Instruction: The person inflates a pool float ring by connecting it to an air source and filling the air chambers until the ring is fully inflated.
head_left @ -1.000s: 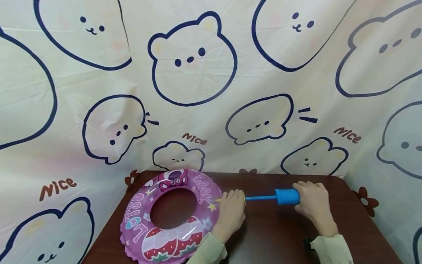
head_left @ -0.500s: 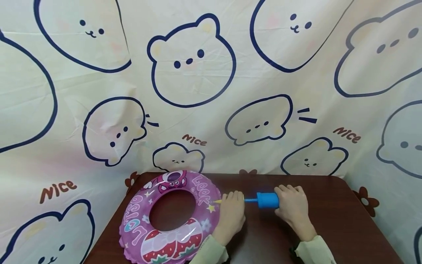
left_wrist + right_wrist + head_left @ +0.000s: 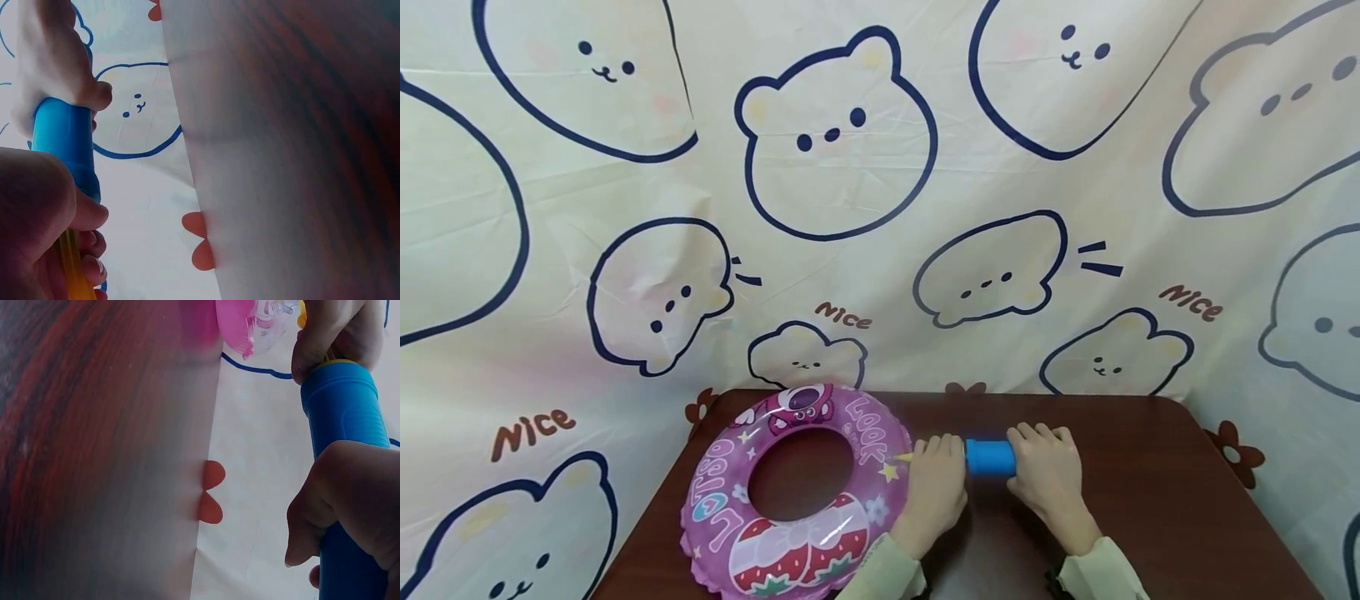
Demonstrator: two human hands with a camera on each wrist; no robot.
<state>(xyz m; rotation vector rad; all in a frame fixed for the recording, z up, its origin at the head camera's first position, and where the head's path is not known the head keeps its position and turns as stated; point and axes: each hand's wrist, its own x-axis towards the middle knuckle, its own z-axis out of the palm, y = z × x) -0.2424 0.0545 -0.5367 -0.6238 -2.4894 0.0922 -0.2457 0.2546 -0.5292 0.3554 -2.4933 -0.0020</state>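
Note:
A blue hand pump [image 3: 990, 457] with a yellow nozzle [image 3: 904, 457] lies across the space between both hands. My left hand [image 3: 934, 492] grips its yellow nozzle end, whose tip points at the right side of a pink-purple inflatable swim ring [image 3: 715, 475]. Whether that tip sits in a valve cannot be told. Around the blue barrel [image 3: 344, 406] curl the fingers of my right hand [image 3: 1048, 479]. The barrel's end is almost against the left hand, and no blue rod shows between them. In the right wrist view, clear plastic [image 3: 270, 325] shows beside the pink ring.
The dark brown wooden table [image 3: 1180, 492] lies under the ring and hands. A cloth backdrop [image 3: 1000, 358] with bear outlines hangs behind the table and along its sides.
My right hand has moved left with the blue barrel, and the blue rod has slid out of sight into it. The left hand stays nearly in place; the ring shifts slightly right.

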